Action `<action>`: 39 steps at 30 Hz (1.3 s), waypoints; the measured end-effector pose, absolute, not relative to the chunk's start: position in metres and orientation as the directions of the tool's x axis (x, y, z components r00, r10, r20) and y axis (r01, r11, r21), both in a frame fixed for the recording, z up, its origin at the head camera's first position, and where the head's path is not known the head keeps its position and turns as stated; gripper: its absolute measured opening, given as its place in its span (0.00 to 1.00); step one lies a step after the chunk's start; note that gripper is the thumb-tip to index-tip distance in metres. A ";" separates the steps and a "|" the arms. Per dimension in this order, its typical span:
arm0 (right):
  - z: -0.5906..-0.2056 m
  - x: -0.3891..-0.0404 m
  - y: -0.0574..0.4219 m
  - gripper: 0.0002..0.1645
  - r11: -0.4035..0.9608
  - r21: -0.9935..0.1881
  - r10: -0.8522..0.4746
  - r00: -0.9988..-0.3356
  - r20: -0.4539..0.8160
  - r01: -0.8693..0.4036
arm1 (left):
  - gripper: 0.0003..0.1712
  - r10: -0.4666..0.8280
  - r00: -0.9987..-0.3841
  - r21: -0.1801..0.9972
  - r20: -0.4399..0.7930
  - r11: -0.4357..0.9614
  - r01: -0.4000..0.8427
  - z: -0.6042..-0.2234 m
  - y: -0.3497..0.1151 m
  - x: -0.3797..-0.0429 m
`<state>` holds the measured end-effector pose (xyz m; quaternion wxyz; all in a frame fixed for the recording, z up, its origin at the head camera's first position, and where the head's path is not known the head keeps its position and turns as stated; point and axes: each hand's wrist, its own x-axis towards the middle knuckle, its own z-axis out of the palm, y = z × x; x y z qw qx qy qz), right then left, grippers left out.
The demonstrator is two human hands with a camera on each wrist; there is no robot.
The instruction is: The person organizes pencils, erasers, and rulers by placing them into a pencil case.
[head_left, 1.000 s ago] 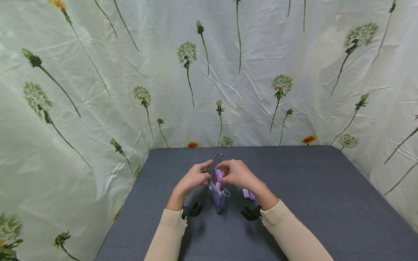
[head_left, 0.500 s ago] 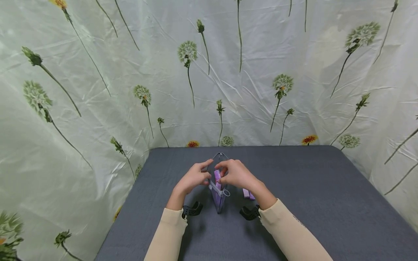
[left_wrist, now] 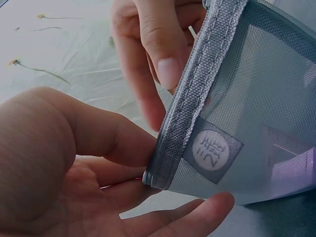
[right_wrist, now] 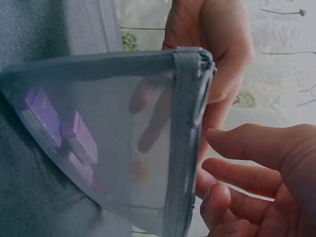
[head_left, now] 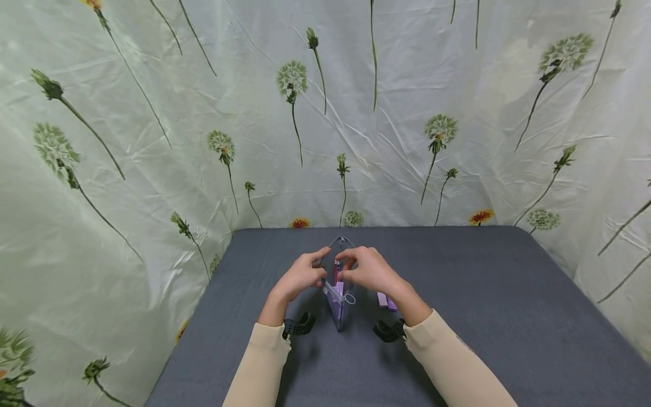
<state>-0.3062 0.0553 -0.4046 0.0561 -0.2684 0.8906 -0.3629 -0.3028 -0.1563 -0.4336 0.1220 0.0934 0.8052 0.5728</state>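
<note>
A grey mesh zip pouch point(head_left: 338, 311) stands with its mouth up between the hands. My left hand point(head_left: 301, 275) pinches its zipped rim near one corner, as the left wrist view shows. My right hand point(head_left: 372, 268) hovers at the mouth with bent, spread fingers and nothing visible between them. Through the mesh in the right wrist view I see several small purple blocks, perhaps erasers, among them an upper block point(right_wrist: 43, 116) and a middle block point(right_wrist: 80, 137). A thin red item point(head_left: 335, 273) shows inside the mouth. A fabric label point(left_wrist: 212, 149) marks the pouch's side.
Small purple blocks point(head_left: 383, 301) lie on the dark grey tabletop point(head_left: 458, 294) right of the pouch, partly behind the right forearm. Behind the table hangs a pale curtain point(head_left: 386, 169) with a dandelion print. Each wrist wears a black band.
A purple block at the right fingers has gone down into the pouch and left them. The thin red item now shows more in the mouth. Both hands have barely moved.
</note>
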 end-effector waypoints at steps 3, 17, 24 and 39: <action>-0.403 -0.306 0.060 0.20 0.592 -0.677 -0.503 -0.857 0.113 -0.437 | 0.40 0.286 -0.954 0.945 -0.092 0.326 0.007 -0.433 -0.155 -0.302; -0.393 -0.300 0.088 0.21 0.614 -0.673 -0.433 -0.889 0.150 -0.413 | 0.40 0.272 -0.957 0.937 -0.099 0.350 0.003 -0.434 -0.153 -0.302; -0.397 -0.297 0.102 0.21 0.626 -0.671 -0.406 -0.901 0.153 -0.396 | 0.40 0.278 -0.956 0.935 -0.092 0.354 0.013 -0.434 -0.154 -0.301; -0.433 -0.294 0.134 0.19 0.679 -0.638 -0.374 -0.919 0.127 -0.364 | 0.40 0.282 -0.955 0.935 -0.093 0.355 0.014 -0.434 -0.155 -0.300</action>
